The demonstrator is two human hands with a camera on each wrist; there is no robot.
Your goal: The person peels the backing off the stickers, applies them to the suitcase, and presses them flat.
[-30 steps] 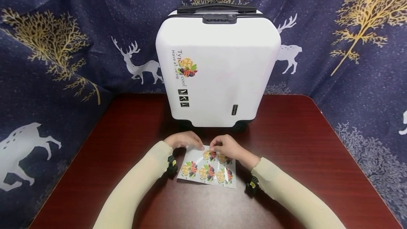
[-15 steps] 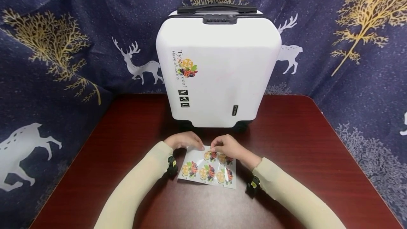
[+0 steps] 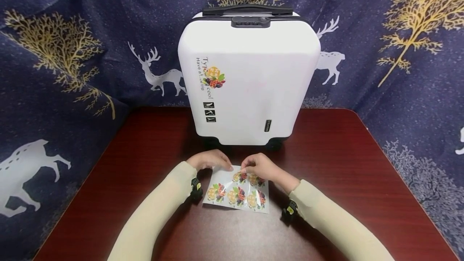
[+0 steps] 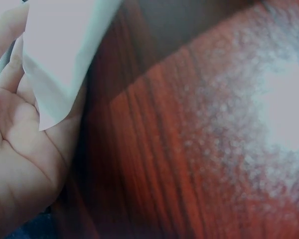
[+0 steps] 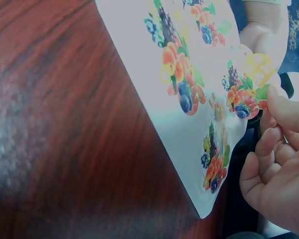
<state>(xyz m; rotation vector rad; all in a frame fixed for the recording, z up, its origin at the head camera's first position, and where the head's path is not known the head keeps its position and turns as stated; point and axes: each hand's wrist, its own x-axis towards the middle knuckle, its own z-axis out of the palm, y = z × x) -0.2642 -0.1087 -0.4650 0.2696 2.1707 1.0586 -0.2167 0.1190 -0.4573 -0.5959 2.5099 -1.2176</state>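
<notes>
A white sticker sheet (image 3: 222,178) with several fruit pictures is held over the table, tilted, in the head view. My left hand (image 3: 211,159) grips its far left corner; in the left wrist view the white back of the sheet (image 4: 60,55) lies across the palm. At the sheet's far edge, my right hand (image 3: 262,167) pinches a fruit sticker (image 3: 239,177) between thumb and index finger. The right wrist view shows that sticker (image 5: 241,97) with its edge at the thumb tip, the other fingers loosely curled below.
A white suitcase (image 3: 253,79) with a black handle stands upright at the back of the dark red table (image 3: 326,164). One fruit sticker (image 3: 214,77) is on its upper left front. A navy cloth (image 3: 108,31) with deer and trees hangs behind.
My right hand has shifted very slightly to the right with its pinch kept at the sticker. The left hand and sheet stay almost in place.
</notes>
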